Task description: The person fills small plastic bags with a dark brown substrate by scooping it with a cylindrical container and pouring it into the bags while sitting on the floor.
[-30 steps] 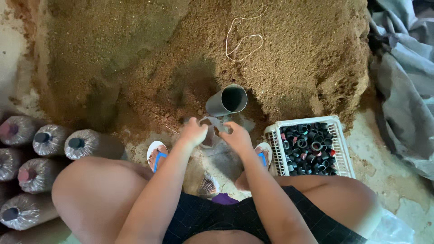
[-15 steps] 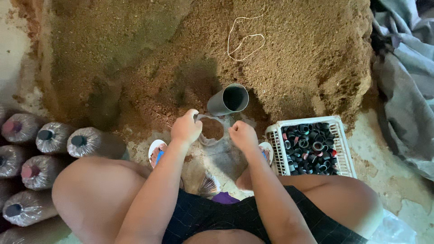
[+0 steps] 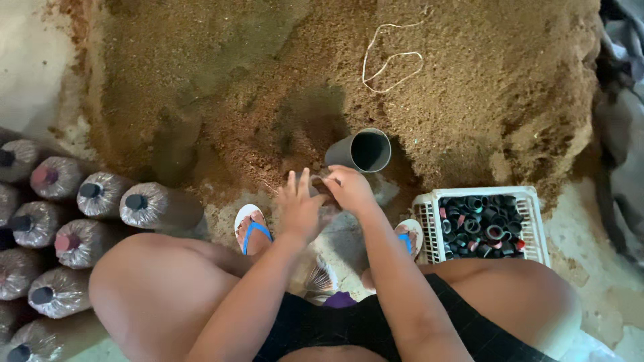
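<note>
Head view: left hand [image 3: 300, 208] fingers spread, flat against clear bag [image 3: 320, 189]; right hand [image 3: 349, 188] pinches its top, beside grey pipe [image 3: 361, 151].

Soft, even daylight, faint shadows, slight motion blur, wide-angle bending at edges.

Concrete floor [image 3: 27, 60] (sawdust heap [image 3: 268, 80], basket [image 3: 537, 224])

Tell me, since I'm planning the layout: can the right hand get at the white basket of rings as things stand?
Probably yes: the white basket sits open-topped beside the right knee, with nothing between it and the right hand.
</note>
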